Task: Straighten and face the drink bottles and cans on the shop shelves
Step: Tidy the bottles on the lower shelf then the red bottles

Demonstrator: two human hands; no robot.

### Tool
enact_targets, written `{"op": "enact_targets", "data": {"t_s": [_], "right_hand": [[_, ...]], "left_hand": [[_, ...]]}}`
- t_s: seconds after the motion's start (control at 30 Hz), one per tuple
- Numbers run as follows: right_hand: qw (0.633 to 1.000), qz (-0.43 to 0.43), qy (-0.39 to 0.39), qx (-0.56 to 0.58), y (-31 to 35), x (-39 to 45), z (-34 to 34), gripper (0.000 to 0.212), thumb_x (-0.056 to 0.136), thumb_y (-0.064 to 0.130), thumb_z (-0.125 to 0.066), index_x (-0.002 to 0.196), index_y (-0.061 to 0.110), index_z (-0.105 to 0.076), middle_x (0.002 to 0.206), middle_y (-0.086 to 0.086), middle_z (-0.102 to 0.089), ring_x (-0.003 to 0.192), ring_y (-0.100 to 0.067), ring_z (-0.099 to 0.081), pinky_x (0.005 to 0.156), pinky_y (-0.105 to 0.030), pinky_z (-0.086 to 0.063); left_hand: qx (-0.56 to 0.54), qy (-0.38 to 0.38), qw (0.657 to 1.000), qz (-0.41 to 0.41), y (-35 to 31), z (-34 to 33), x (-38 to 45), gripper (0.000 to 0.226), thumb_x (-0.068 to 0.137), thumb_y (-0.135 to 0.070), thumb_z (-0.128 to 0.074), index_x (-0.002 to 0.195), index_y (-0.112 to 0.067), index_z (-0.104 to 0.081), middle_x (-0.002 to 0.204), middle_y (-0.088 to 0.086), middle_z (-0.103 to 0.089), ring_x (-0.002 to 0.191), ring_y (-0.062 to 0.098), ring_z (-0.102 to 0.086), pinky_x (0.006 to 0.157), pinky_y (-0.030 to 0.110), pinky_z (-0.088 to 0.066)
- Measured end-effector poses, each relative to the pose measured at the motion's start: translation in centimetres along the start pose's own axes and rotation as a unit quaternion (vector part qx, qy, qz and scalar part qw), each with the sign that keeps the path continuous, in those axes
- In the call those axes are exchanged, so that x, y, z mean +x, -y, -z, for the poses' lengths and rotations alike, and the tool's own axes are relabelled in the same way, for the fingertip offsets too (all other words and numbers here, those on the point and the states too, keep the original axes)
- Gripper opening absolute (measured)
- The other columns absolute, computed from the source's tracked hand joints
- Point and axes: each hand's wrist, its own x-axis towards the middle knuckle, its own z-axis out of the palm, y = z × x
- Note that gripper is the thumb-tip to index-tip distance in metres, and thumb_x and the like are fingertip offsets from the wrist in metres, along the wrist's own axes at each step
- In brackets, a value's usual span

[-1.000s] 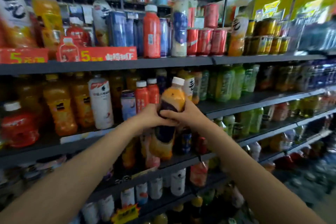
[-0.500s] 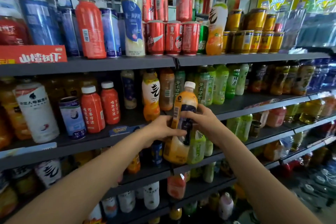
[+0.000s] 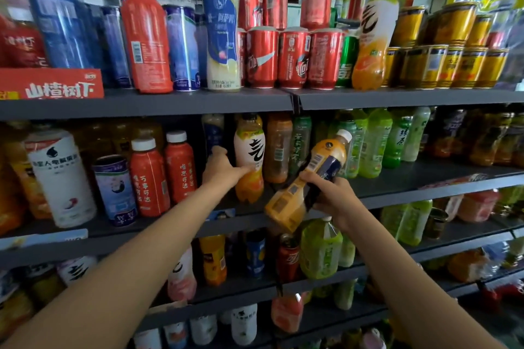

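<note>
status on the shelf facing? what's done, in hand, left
Done-looking: the red cola cans and gold cans on the top shelf stand upright in rows. In hand: the right hand holds a tilted orange bottle with a dark label off the shelf; the left hand grips the white-and-orange bottle on the middle shelf. Left: shelving the tilted bottle; some labels face away, like the red bottle showing its barcode.

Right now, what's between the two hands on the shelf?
In the head view, between the left hand and right hand stands a white-and-orange bottle, which the left hand touches, and a brownish bottle behind.
</note>
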Motion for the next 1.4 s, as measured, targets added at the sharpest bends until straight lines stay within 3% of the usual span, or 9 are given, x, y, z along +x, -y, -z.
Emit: {"op": "enact_targets", "data": {"t_s": [0.07,0.23,0.47,0.6,0.8,0.97,1.1,1.27,1.4], "right_hand": [[1.0,0.017,0.011,-0.005,0.1,0.8,0.5,0.026,0.079,0.019,-0.073,0.101,0.011,-0.061,0.101,-0.011,-0.069,0.093,-0.028,-0.066,0.077,-0.041,-0.056],[0.996,0.065,0.036,-0.058,0.4,2.4,1.6,0.03,0.076,0.016,-0.076,0.102,0.013,-0.062,0.1,-0.006,-0.069,0.092,-0.022,-0.066,0.076,-0.04,-0.056],[0.995,0.085,0.006,-0.044,-0.8,4.9,1.5,0.046,0.074,0.017,-0.078,0.114,0.013,-0.056,0.108,-0.005,-0.067,0.099,-0.025,-0.064,0.081,-0.045,-0.055],[0.995,0.091,0.025,-0.027,-1.3,5.8,-0.7,0.05,0.077,0.016,-0.076,0.12,0.012,-0.051,0.113,-0.004,-0.064,0.105,-0.023,-0.06,0.075,-0.033,-0.05],[0.987,0.128,0.053,-0.079,-1.4,7.0,-5.0,0.06,0.08,0.013,-0.072,0.129,0.015,-0.039,0.118,0.002,-0.054,0.108,-0.011,-0.049,0.089,-0.029,-0.04],[0.988,0.103,0.019,-0.117,-1.0,8.8,-7.0,0.064,0.08,0.014,-0.072,0.13,0.011,-0.033,0.131,-0.01,-0.052,0.121,-0.027,-0.05,0.097,-0.039,-0.042],[0.986,0.102,0.0,-0.131,-1.2,8.9,-7.3,0.061,0.082,0.015,-0.071,0.129,0.009,-0.032,0.13,-0.01,-0.052,0.121,-0.028,-0.05,0.097,-0.039,-0.042],[0.972,0.14,-0.124,-0.144,-2.8,6.9,-9.2,0.064,0.082,0.024,-0.071,0.129,0.009,-0.03,0.132,-0.014,-0.048,0.123,-0.033,-0.045,0.098,-0.047,-0.043],[0.956,0.178,-0.156,-0.172,-4.2,4.4,-9.8,0.069,0.086,0.027,-0.066,0.136,0.007,-0.024,0.136,-0.014,-0.043,0.128,-0.031,-0.038,0.098,-0.042,-0.04]], "left_hand": [[-0.009,-0.009,1.0,0.009,-0.7,-1.7,0.6,0.083,0.073,-0.037,-0.077,0.134,-0.005,-0.032,0.137,0.016,-0.042,0.125,0.033,-0.043,0.099,0.041,-0.041],[-0.032,-0.043,0.999,0.007,-1.2,-3.9,1.5,0.067,0.076,-0.022,-0.075,0.128,-0.004,-0.036,0.132,0.015,-0.048,0.123,0.033,-0.044,0.093,0.039,-0.041],[-0.07,-0.064,0.995,0.024,1.4,-1.3,2.0,0.067,0.076,-0.019,-0.076,0.131,-0.009,-0.04,0.133,0.012,-0.05,0.123,0.031,-0.047,0.099,0.042,-0.043],[-0.079,-0.05,0.995,0.019,2.3,1.0,2.0,0.066,0.076,-0.013,-0.075,0.131,-0.008,-0.039,0.134,0.01,-0.049,0.124,0.027,-0.046,0.095,0.033,-0.04],[-0.057,-0.021,0.998,0.019,2.4,1.4,1.9,0.068,0.078,-0.021,-0.074,0.134,-0.012,-0.036,0.136,0.007,-0.048,0.125,0.025,-0.045,0.092,0.029,-0.038],[-0.049,-0.001,0.999,0.008,2.8,1.4,2.0,0.07,0.08,-0.014,-0.072,0.137,-0.01,-0.032,0.139,0.008,-0.046,0.128,0.025,-0.043,0.092,0.027,-0.036],[-0.017,-0.018,1.0,-0.003,2.7,1.1,1.9,0.068,0.08,-0.017,-0.072,0.136,-0.009,-0.033,0.138,0.01,-0.047,0.126,0.027,-0.044,0.095,0.032,-0.038],[-0.012,-0.013,1.0,-0.016,2.7,1.2,2.0,0.066,0.079,-0.019,-0.073,0.132,-0.009,-0.036,0.134,0.011,-0.05,0.123,0.028,-0.047,0.093,0.034,-0.04],[-0.016,0.0,1.0,-0.016,2.9,1.6,2.1,0.064,0.079,-0.018,-0.074,0.13,-0.009,-0.037,0.132,0.011,-0.051,0.121,0.027,-0.048,0.091,0.032,-0.042]]}}
